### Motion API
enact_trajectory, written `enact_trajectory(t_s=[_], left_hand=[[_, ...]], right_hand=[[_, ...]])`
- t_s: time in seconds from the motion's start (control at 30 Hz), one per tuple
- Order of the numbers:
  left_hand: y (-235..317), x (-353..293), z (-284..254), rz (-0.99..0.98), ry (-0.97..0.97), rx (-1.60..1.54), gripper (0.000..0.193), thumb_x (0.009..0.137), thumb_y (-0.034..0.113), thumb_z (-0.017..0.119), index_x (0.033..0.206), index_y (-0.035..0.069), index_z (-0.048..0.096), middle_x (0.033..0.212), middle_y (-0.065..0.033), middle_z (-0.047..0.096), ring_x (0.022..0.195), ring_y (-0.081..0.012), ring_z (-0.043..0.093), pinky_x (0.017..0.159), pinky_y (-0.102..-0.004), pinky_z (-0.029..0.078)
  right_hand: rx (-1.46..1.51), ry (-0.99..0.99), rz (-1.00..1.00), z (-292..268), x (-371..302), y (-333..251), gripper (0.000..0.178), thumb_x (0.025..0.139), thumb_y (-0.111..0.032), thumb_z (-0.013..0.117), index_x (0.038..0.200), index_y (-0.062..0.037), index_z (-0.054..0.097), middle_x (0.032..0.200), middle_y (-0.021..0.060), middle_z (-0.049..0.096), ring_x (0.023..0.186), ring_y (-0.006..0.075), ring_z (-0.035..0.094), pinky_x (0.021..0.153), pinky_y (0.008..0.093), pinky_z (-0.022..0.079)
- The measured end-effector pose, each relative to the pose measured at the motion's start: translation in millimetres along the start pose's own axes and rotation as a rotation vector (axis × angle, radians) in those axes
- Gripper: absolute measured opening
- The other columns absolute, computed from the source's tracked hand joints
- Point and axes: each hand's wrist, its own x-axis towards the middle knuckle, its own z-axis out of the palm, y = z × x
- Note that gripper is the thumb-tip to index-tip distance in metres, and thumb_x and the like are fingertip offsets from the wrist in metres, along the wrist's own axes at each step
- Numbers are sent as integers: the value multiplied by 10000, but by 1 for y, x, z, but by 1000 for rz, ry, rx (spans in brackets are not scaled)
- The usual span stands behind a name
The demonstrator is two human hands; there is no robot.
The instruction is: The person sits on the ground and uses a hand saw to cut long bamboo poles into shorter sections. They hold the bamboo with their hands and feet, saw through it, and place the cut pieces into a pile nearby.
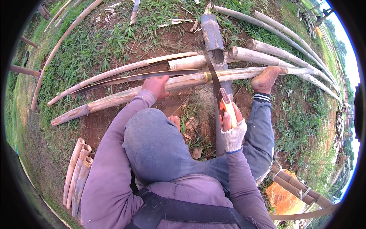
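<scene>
A long bamboo pole (pixel 183 81) is clasped from above by the left hand (pixel 156 87), its fingers curled over the near stretch. To the right, a saw (pixel 216 82) is gripped by its orange handle in the gloved right hand (pixel 231 128), fingers wrapped tight. The pole is crossed by the blade just beside a node, and its thinner end is covered partly by a bare foot (pixel 267 79).

The pole is laid across a thick bamboo piece (pixel 212 32) outdoors, over brown soil (pixel 103 131) and grass (pixel 110 45). Short cut lengths (pixel 78 173) are stood at lower left.

The left fingertips are hidden; whether the blade touches the pole cannot be told. Another foot (pixel 174 121) is mostly concealed by the knee (pixel 156 141), and the outer poles (pixel 293 34) are blurred toward the rim.
</scene>
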Motion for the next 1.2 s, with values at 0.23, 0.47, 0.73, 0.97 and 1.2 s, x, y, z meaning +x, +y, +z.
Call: enact_trajectory(t_s=[0.23,0.47,0.73,0.97,1.2], left_hand=[[-19,-10,-5,-53,-18,5,597,792,370,882,1281,165,607,1202,-147,768,1094,-394,749,946,-510,608],[-12,-16,-1,-84,-34,24,609,798,368,889,1297,167,604,1209,-142,770,1109,-392,745,948,-511,601],[-24,-9,-1,-91,-17,57,680,761,399,893,1344,210,599,1180,-122,778,1098,-367,750,944,-515,603],[3,1,-3,-19,-20,8,633,776,372,890,1314,175,620,1176,-138,778,1100,-380,750,959,-504,602],[-18,-5,-2,-68,27,31,638,758,383,897,1293,181,613,1161,-124,777,1077,-386,751,918,-517,608]], right_hand=[[-34,-22,-167,-17,-45,15,444,1057,-241,731,1405,23,654,1165,102,772,954,145,711,779,277,572],[-142,-25,-145,-7,-33,15,532,1061,-327,722,1447,24,616,1215,98,759,944,149,713,776,282,565],[-33,-12,-246,-2,-29,26,508,1070,-195,705,1491,58,576,1286,155,747,1092,204,729,895,298,579],[-109,19,-157,-29,-58,12,528,1048,-279,741,1431,64,621,1177,152,773,973,165,730,821,286,569],[-305,82,-355,19,1,-1,421,1038,-248,752,1324,56,699,1022,187,811,872,203,762,796,343,595]])
